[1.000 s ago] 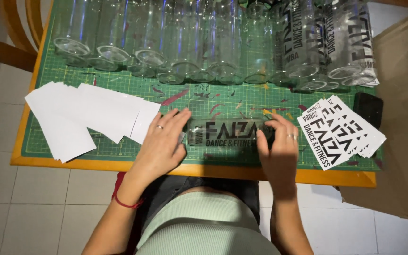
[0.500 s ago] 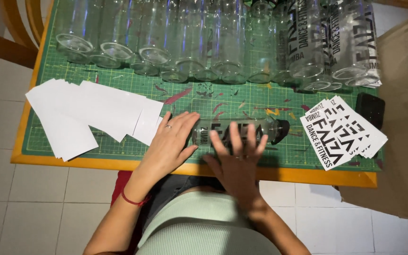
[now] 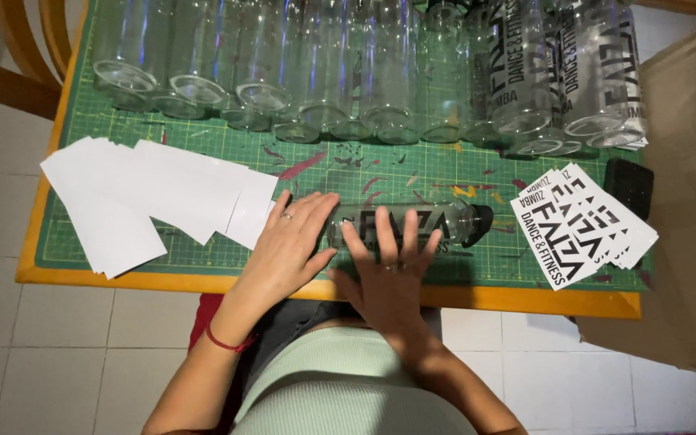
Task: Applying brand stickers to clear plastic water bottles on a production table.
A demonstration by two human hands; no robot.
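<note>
A clear plastic bottle (image 3: 453, 221) with a black cap and black lettering lies on its side on the green cutting mat (image 3: 412, 173), cap pointing right. My left hand (image 3: 287, 246) rests on the bottle's base end, fingers spread over it. My right hand (image 3: 392, 270) lies flat on the bottle's middle, fingers pressed over the lettered label. Both hands touch the bottle and neither closes around it.
A row of clear bottles (image 3: 340, 72) stands along the mat's far edge; those at the right (image 3: 561, 72) carry black lettering. White sheets (image 3: 147, 201) fan out at the left. A stack of printed stickers (image 3: 582, 225) and a black object (image 3: 628, 187) lie at the right. A cardboard box (image 3: 690, 201) stands beyond.
My right hand slid left from the bottle's cap end onto its middle and now covers the label. The left hand stayed on the base end.
</note>
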